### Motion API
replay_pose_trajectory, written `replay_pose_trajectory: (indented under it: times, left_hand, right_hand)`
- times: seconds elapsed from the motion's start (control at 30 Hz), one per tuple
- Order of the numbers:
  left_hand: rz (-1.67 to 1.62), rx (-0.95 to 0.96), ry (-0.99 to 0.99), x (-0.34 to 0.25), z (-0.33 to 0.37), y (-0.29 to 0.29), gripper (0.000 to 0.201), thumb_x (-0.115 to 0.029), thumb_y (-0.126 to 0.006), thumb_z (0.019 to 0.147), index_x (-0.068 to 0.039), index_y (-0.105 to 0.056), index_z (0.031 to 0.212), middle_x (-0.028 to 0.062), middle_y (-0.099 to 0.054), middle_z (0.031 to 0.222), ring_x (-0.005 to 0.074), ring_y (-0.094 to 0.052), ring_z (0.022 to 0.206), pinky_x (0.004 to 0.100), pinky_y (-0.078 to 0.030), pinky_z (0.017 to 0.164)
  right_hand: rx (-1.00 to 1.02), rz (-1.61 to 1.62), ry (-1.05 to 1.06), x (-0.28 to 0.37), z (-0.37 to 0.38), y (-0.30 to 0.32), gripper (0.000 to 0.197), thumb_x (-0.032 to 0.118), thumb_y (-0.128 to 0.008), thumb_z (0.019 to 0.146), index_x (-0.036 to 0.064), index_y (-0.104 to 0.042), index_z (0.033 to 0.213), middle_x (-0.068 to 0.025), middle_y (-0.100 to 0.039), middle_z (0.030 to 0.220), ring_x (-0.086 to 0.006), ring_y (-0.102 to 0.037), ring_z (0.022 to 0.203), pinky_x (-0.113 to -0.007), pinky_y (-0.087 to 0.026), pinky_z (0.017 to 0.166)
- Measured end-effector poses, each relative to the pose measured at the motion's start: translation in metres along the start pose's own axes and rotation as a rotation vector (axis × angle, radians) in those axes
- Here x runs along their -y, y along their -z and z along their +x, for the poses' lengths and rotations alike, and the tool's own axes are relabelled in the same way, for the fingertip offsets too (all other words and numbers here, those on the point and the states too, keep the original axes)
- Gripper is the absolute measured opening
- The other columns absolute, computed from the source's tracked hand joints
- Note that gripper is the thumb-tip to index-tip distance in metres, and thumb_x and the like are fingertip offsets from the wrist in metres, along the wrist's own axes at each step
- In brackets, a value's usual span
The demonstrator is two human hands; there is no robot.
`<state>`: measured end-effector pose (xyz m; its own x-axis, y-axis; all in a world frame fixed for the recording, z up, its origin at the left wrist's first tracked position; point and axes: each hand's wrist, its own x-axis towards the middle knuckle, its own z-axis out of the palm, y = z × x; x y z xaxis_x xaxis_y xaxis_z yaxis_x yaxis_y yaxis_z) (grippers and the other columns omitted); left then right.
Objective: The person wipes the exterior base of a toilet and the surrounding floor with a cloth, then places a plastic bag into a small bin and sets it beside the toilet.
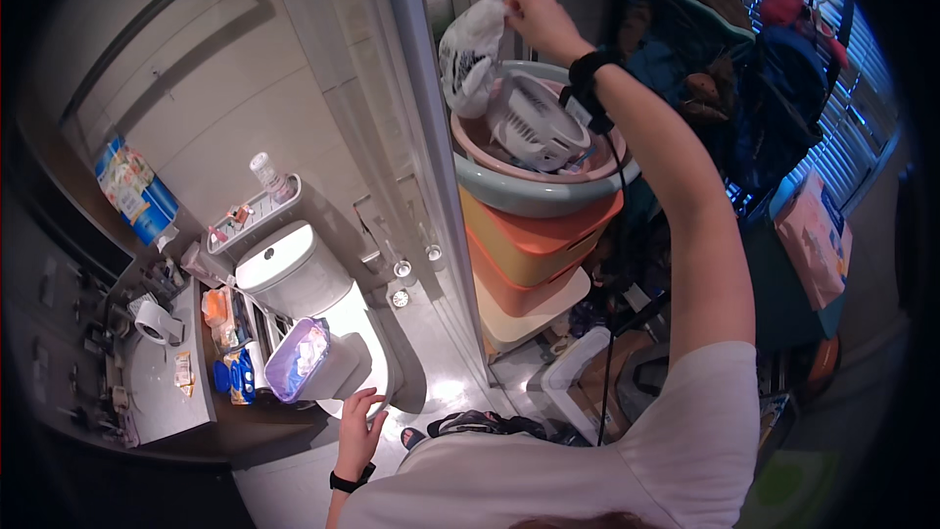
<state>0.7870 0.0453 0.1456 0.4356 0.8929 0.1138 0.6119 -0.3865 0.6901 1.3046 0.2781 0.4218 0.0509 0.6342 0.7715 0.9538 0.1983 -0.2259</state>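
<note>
My right hand (541,22) is raised and pinches the top of a white plastic bag (472,51) with dark print. The bag hangs over the far left rim of the stacked basins. Under it, a white slotted basket (537,127) sits tilted in a pink basin (470,142), which rests inside a larger grey-blue basin (534,198). My left hand (358,436) is low, its fingers spread with nothing in them. Nearest to it is a purple-rimmed bin (333,368) with crumpled white stuff inside, in front of the toilet (299,266).
An orange and yellow storage stack (539,253) holds the basins up. A glass partition edge (436,157) stands between the toilet side and this stack. Dark blue bags (778,98) hang at the right. The counter (162,382) at left carries several small items.
</note>
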Motion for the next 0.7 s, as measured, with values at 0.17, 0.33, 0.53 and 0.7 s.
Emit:
replay_pose_trajectory:
  times: [0.17,0.33,0.53,0.7]
  left_hand:
    - [0.033,-0.018,-0.055,0.008,0.0,-0.004,0.025,-0.005,-0.067,0.077,-0.006,-0.061,0.1,0.011,-0.057,0.113,0.0311,-0.053,0.104,0.0369,-0.043,0.087]
    - [0.043,0.02,-0.07,-0.004,0.006,-0.001,0.024,-0.006,-0.067,0.077,-0.006,-0.061,0.101,0.01,-0.057,0.113,0.0303,-0.053,0.104,0.0363,-0.044,0.087]
    - [-0.036,0.13,-0.293,-0.075,0.04,0.028,0.027,-0.005,-0.066,0.078,-0.005,-0.06,0.105,0.0115,-0.058,0.114,0.0306,-0.055,0.103,0.0375,-0.045,0.086]
    - [-0.164,0.301,-0.721,-0.169,0.076,0.042,0.026,-0.006,-0.067,0.079,-0.004,-0.061,0.104,0.0112,-0.058,0.117,0.028,-0.058,0.097,0.0361,-0.046,0.081]
  right_hand:
    - [0.048,-0.024,-0.178,-0.018,0.014,0.033,0.033,0.031,-0.065,0.079,0.0051,-0.061,0.097,-0.0184,-0.065,0.092,-0.0365,-0.062,0.088,-0.042,-0.05,0.075]
    - [0.199,-0.079,-0.218,-0.041,-0.02,0.052,0.041,0.033,-0.066,0.079,0.0015,-0.059,0.105,-0.0198,-0.065,0.095,-0.0363,-0.063,0.09,-0.04,-0.05,0.077]
    - [0.228,-0.154,-0.106,-0.009,-0.083,0.083,0.032,0.02,-0.061,0.083,0.0067,-0.057,0.112,-0.0184,-0.065,0.089,-0.0307,-0.064,0.08,-0.036,-0.05,0.071]
    - [0.248,-0.594,-0.183,0.018,-0.109,0.103,0.041,0.024,-0.065,0.079,0.0138,-0.053,0.118,-0.0132,-0.062,0.096,-0.0329,-0.063,0.083,-0.038,-0.052,0.071]
